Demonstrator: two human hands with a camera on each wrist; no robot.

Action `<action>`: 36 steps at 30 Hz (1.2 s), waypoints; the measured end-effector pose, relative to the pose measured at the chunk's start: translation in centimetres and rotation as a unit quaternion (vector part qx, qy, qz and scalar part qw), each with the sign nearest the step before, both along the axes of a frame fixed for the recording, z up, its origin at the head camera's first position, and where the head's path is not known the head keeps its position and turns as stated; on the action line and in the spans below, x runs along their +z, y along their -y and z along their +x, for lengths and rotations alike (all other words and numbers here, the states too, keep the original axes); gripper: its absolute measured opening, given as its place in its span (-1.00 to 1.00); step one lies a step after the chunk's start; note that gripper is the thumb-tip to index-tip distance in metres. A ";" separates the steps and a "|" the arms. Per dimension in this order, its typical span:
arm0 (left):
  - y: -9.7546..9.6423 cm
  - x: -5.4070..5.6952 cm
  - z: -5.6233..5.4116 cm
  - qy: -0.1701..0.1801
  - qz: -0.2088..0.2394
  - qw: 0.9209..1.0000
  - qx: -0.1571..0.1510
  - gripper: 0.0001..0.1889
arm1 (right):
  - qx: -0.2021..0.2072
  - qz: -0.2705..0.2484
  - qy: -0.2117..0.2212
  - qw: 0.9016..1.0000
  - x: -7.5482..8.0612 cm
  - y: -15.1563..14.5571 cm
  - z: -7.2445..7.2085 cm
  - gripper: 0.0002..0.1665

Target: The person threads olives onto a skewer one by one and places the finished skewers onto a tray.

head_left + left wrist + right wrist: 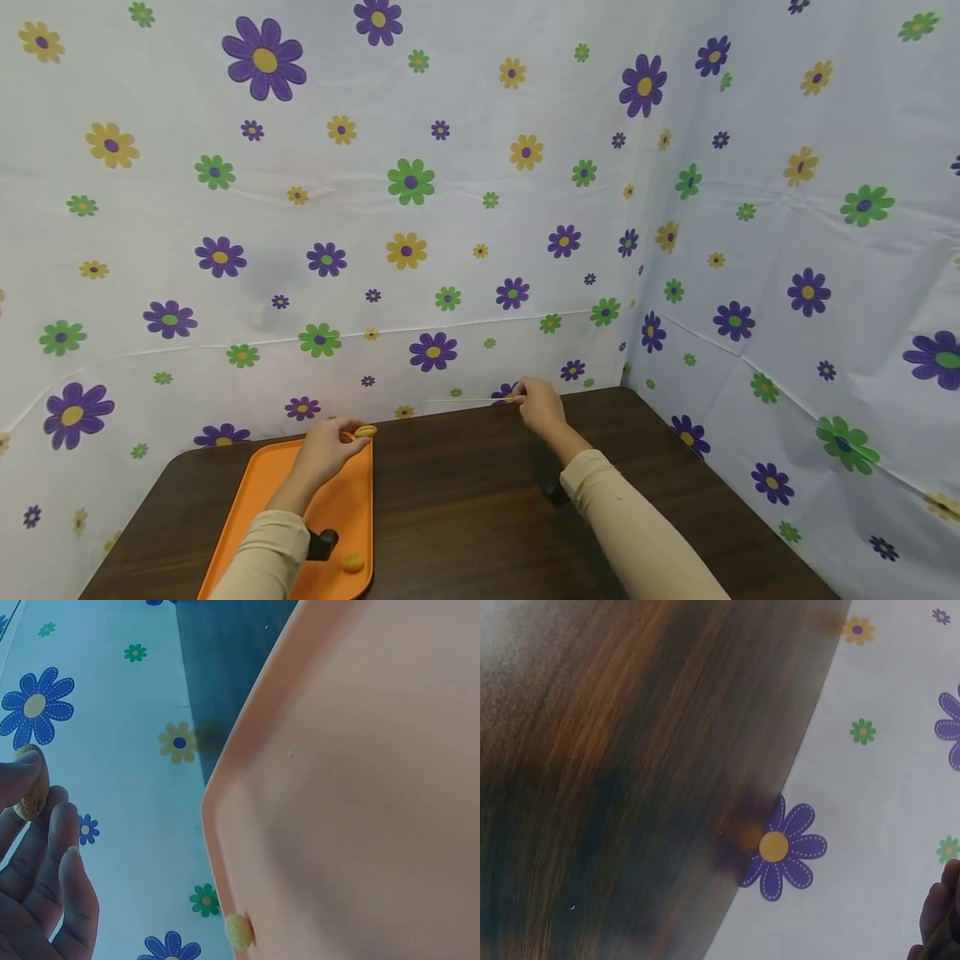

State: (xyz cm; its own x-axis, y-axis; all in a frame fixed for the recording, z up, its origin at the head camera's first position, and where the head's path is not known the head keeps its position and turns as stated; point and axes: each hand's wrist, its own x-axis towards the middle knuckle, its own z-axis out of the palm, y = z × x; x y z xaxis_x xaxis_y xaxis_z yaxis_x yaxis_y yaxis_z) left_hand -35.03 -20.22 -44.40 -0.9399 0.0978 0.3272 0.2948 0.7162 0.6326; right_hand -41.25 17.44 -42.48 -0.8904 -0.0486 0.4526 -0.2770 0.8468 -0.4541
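Note:
Between thumb and fingers, my left hand (325,454) pinches a small, yellow, macaron-like piece (366,431) above the far end of the orange tray (240,500). The left wrist view shows the piece edge-on, oval and rough-surfaced, with the other fingers loosely spread. My right hand (538,404) pinches one end of a thin pale skewer (468,400) over the table's far edge. The skewer points left, nearly level, its free tip apart from the left hand. Only some fingertips of the right hand show in the right wrist view.
Another yellow piece (352,563) lies in the tray's near right corner. In the left wrist view a yellow piece (239,931) sits against the tray's rim. The dark wooden table (465,500) meets a flowered cloth (450,208) at the back and right.

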 end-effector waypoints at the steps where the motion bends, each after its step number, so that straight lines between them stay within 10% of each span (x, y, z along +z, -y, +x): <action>1: 0.0 0.0 0.0 0.001 0.001 1.000 -0.001 -0.76 | 0.002 -0.003 0.002 1.000 -0.1 0.1 0.0 -0.89; 36: -2.5 0.7 -0.3 0.006 0.008 1.000 -0.019 -0.76 | 0.039 0.016 0.026 0.999 -0.4 3.6 1.0 -0.76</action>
State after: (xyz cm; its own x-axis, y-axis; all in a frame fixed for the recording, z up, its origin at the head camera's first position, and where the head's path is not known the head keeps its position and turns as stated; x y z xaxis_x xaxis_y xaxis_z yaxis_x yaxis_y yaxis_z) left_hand -35.33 -17.74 -43.73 -0.9394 0.1278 0.3182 0.3137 0.6950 0.6470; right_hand -40.27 13.79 -42.90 -0.9060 -0.1320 0.4022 -0.3188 0.8378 -0.4433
